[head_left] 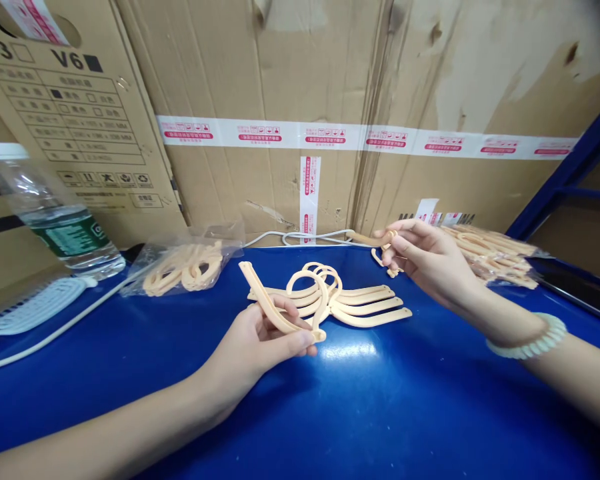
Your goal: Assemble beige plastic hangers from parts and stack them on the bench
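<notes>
My left hand [260, 343] pinches a beige plastic hanger arm with a hook [265, 300] near the joint where the two parts meet. The arm slants up to the left, and the hook curls above my fingers. Farther back on the right, my right hand [425, 257] is closed on a second beige hanger arm [367, 239], which points left. Behind my left hand lies a stack of beige hangers [370, 310], arms spread sideways, hooks overlapping. A few small beige pieces [377, 259] lie below my right fingers, partly hidden by them.
A clear bag of beige hooks [197, 270] sits at the back left, a bag of hanger arms [500, 250] at the back right. Left stand a water bottle [67, 230] and a pale hairbrush [35, 310]; a white cable [65, 340] crosses the blue table [370, 420]. Cardboard [260, 73] walls the back.
</notes>
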Demonstrator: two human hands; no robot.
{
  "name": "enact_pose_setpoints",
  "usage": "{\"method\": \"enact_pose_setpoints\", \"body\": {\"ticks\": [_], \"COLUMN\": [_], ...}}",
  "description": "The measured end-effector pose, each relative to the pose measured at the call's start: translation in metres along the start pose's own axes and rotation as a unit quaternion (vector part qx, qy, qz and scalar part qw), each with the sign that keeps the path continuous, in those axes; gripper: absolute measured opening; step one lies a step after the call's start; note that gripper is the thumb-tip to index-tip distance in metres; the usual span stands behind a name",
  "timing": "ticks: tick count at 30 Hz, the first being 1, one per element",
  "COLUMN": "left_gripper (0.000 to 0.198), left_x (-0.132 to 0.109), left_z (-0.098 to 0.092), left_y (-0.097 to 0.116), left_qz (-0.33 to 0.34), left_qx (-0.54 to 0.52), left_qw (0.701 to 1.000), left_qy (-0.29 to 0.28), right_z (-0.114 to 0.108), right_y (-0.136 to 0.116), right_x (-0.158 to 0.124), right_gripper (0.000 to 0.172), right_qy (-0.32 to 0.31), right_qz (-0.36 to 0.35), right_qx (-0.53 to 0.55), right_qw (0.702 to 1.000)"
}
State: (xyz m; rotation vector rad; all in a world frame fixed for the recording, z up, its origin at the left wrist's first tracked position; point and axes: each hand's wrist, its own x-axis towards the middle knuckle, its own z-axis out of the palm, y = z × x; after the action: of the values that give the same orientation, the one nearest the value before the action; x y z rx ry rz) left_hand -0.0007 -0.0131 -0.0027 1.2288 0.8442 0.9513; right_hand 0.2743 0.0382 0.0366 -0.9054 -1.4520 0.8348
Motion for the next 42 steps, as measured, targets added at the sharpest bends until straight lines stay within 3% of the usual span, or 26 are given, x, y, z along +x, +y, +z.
{"method": "enact_pose_setpoints", "body": {"ticks": [4, 9, 15, 17, 20, 23, 28, 42], "left_gripper": [0.036, 0.033, 0.025, 0.023, 0.025, 0.027, 0.026, 0.024], "left_x": [0.001, 0.002, 0.000, -0.001, -0.002, -0.003, -0.003, -0.004], "left_z": [-0.003, -0.004, -0.001, 0.000, 0.003, 0.005, 0.006, 0.007], "left_y": [-0.005, -0.006, 0.000, 0.003, 0.006, 0.005, 0.003, 0.004], "left_qz": [-0.009, 0.005, 0.012, 0.018, 0.031, 0.041, 0.041, 0.028], "left_qx": [-0.016, -0.009, 0.009, 0.020, 0.037, 0.058, 0.081, 0.073], "left_qw": [1.000, 1.000, 0.999, 0.999, 0.998, 0.997, 0.994, 0.994], "left_qy": [-0.005, -0.015, -0.029, -0.035, -0.033, -0.038, -0.055, -0.071], "right_z": [0.028, 0.046, 0.057, 0.058, 0.061, 0.065, 0.071, 0.072], "right_y": [-0.014, -0.014, -0.010, -0.009, -0.006, -0.003, -0.002, -0.008], "right_x": [-0.021, -0.041, -0.050, -0.053, -0.057, -0.062, -0.068, -0.070], "right_gripper": [0.019, 0.021, 0.062, 0.067, 0.045, 0.029, 0.025, 0.019], "right_qy": [-0.029, -0.057, -0.025, -0.036, -0.087, -0.119, -0.160, -0.153], "right_qz": [0.078, 0.142, 0.166, 0.198, 0.233, 0.229, 0.205, 0.183], "right_qx": [0.103, 0.129, 0.169, 0.210, 0.227, 0.198, 0.175, 0.119], "right_qw": [0.991, 0.980, 0.971, 0.957, 0.942, 0.945, 0.949, 0.964]}}
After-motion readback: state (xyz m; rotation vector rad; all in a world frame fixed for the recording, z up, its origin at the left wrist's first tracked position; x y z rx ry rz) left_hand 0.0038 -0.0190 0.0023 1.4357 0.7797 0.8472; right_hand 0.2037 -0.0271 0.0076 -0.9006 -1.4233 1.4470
